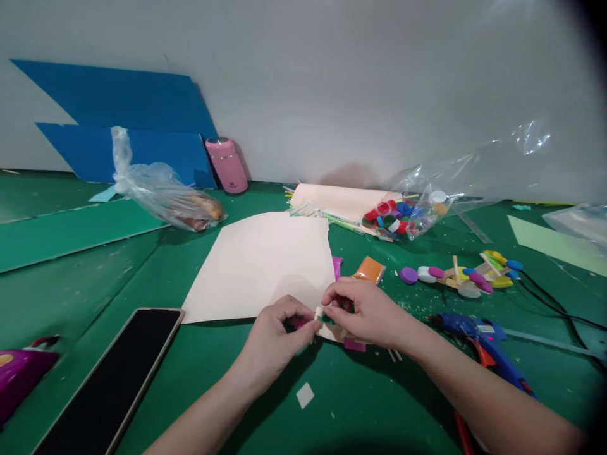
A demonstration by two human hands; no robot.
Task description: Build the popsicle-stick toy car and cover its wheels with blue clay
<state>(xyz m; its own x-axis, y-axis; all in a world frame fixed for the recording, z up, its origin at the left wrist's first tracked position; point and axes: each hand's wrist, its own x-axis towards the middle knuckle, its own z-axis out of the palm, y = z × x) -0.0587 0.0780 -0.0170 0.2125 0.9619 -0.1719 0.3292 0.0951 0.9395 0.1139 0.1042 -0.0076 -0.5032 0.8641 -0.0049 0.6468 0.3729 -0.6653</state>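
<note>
Between my two hands is a small cream-coloured roll (318,313), standing up at the end of a short cream strip (332,332). My left hand (279,332) pinches the roll from the left, thumb and forefinger closed at its base. From the right, my right hand (367,313) comes in with curled fingers, its thumb and fingertip at the roll's side; its palm covers part of the strip. A magenta piece (355,345) shows under the strip. Just beyond my hands lies a large cream paper sheet (260,265).
A phone (114,379) lies at left. At right are a blue glue gun (474,328) with cord and a stick model with coloured caps (465,275). Behind stand a pink flask (227,165), a bag with bread (175,199) and a bag of bottle caps (403,215).
</note>
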